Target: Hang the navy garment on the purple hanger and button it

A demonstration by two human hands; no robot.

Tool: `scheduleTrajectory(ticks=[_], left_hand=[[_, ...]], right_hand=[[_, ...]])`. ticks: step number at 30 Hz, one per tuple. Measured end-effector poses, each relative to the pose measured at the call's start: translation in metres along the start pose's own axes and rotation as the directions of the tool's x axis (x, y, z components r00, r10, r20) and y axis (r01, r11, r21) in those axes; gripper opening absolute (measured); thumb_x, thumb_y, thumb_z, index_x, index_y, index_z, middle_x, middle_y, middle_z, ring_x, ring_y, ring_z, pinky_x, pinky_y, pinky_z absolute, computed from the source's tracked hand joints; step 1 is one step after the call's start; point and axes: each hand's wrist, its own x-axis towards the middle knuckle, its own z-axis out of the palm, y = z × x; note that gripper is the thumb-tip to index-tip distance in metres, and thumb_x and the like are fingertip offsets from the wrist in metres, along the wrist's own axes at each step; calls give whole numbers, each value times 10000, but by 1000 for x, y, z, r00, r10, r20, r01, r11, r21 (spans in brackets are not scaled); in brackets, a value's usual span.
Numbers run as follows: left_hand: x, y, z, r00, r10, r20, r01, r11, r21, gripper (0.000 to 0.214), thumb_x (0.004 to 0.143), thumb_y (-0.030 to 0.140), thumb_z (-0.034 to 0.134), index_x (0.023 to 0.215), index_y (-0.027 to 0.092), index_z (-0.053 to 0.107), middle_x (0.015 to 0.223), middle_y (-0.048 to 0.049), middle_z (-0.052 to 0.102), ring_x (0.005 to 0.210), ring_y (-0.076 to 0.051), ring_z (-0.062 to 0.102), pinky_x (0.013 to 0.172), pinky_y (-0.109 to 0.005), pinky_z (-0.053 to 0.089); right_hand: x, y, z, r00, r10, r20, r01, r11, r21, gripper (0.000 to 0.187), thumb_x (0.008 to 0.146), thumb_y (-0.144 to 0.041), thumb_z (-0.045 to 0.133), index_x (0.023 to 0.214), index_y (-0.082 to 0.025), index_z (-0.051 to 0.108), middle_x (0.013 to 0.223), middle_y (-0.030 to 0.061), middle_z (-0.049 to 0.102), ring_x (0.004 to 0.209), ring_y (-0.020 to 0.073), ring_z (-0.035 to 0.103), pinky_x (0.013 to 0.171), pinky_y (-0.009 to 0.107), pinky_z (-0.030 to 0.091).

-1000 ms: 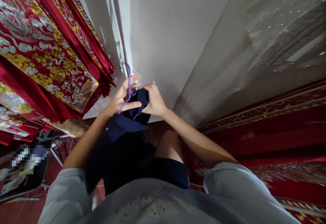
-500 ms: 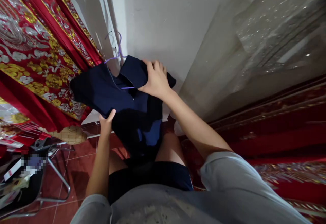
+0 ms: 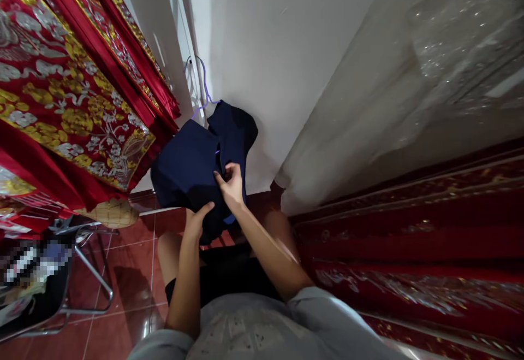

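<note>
A dark navy shirt (image 3: 190, 160) hangs on a purple hanger (image 3: 207, 89), whose hook meets the edge of a white frame against the wall. The shirt's front opening runs down from the collar. My right hand (image 3: 232, 185) pinches the cloth beside that opening, thumb and index finger bent together. Lower and to the left, my left hand (image 3: 196, 220) grips the shirt's front, its thumb on top and its other fingers hidden behind the fabric.
Red cloth embroidered in gold and silver (image 3: 77, 92) hangs at the left. Below it stands a black chair (image 3: 53, 305) with things on it. Clear plastic sheeting (image 3: 368, 92) covers the right wall, above more red cloth (image 3: 409, 229). The floor is red tile (image 3: 131, 294).
My right hand has left the shirt's shoulder near the collar and come down to the front opening. My left hand has shifted right and slightly down, nearer to it.
</note>
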Motion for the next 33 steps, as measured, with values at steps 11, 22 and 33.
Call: scheduleTrajectory(ticks=[11, 22, 33], left_hand=[[8, -2, -23, 704, 646, -295, -447, 726, 523, 827, 755, 273, 837, 1460, 204, 411, 1495, -162, 482, 1405, -310, 493, 1222, -510, 373], [-13, -23, 28, 740, 448, 502, -661, 620, 423, 196, 1060, 221, 417, 1041, 194, 610, 955, -60, 618, 892, -168, 609, 830, -292, 497], [-22, -17, 33, 851, 475, 226, -523, 716, 463, 138, 988, 282, 578, 938, 189, 666, 844, -29, 653, 797, -157, 645, 743, -254, 509]], right_hand=[[-19, 19, -48, 868, 375, 325, -333, 926, -178, 465, 809, -594, 610, 583, -228, 433, 531, -35, 390, 538, 125, 379, 509, 275, 262], [-38, -10, -54, 900, 249, 358, -258, 966, -25, 407, 812, -563, 707, 717, -217, 516, 611, -45, 485, 563, 116, 450, 545, 259, 388], [-38, -17, -66, 911, -11, 413, 22, 1000, -23, 143, 882, -363, 669, 860, -221, 667, 839, 22, 697, 807, 185, 657, 829, 339, 543]])
